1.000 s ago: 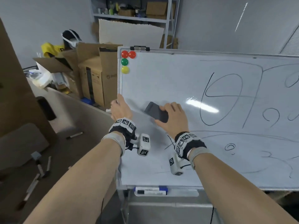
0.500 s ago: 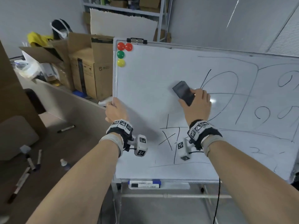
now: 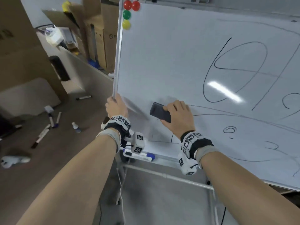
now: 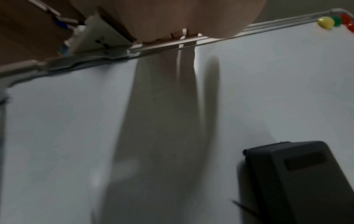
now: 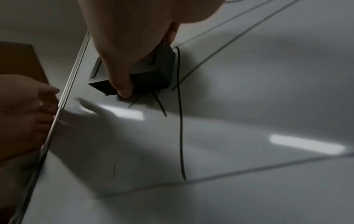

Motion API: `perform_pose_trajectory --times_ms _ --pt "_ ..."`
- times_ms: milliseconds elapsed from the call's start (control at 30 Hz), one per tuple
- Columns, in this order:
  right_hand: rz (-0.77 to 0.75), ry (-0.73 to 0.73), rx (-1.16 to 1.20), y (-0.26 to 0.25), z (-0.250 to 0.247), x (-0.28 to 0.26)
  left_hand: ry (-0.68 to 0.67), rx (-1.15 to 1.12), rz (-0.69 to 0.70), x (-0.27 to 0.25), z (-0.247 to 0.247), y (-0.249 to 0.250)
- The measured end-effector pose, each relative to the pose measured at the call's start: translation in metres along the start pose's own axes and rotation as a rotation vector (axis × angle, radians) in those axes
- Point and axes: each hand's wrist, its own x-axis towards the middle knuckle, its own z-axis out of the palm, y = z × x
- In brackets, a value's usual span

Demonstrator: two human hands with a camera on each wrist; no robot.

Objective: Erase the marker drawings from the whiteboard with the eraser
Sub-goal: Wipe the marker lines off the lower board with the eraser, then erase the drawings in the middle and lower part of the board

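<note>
A whiteboard (image 3: 170,59) on a metal stand fills the right of the head view, with black marker drawings (image 3: 233,70) across its middle and right. My right hand (image 3: 177,115) grips a dark grey eraser (image 3: 159,112) and presses it flat on the board's lower left part. In the right wrist view the eraser (image 5: 164,68) lies over the tops of a few black strokes (image 5: 180,121). My left hand (image 3: 116,106) grips the board's left frame edge (image 3: 117,65), thumb on the front. The left wrist view shows the eraser (image 4: 302,178) low on the board.
Red, green and yellow magnets (image 3: 127,13) sit at the board's top left corner. A marker (image 3: 139,155) lies in the tray below the board. Several markers (image 3: 52,122) and a small bottle (image 3: 76,127) lie on the floor at left. Cardboard boxes (image 3: 97,38) stand behind.
My right hand has swept the eraser from the upper middle of the board down and left to the lower left. The cross-shaped strokes there are mostly gone. My left hand still holds the frame.
</note>
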Motion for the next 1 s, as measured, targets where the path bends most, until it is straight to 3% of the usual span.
perform_pose_trajectory --times_ms 267,433,500,600,833,933,1000 --pt "-0.202 -0.015 0.068 -0.006 0.014 -0.039 0.03 -0.041 0.031 -0.031 -0.015 -0.035" --pt "0.005 0.094 0.068 -0.002 -0.016 0.003 -0.021 -0.077 0.006 -0.027 -0.019 -0.034" --pt "-0.018 0.1 0.066 -0.006 -0.016 0.008 -0.032 -0.078 0.015 -0.028 -0.021 -0.036" --pt "-0.146 0.027 0.061 -0.02 0.002 -0.01 -0.033 -0.044 0.052 -0.032 -0.024 -0.044" --pt "-0.319 -0.33 -0.037 -0.059 0.064 -0.085 -0.027 0.048 0.137 -0.037 -0.029 -0.056" --pt "-0.321 -0.314 -0.068 -0.057 0.056 -0.087 -0.017 0.086 0.18 -0.039 -0.028 -0.061" --pt "-0.27 -0.224 -0.066 -0.047 0.038 -0.082 -0.034 0.095 0.192 -0.042 -0.028 -0.061"
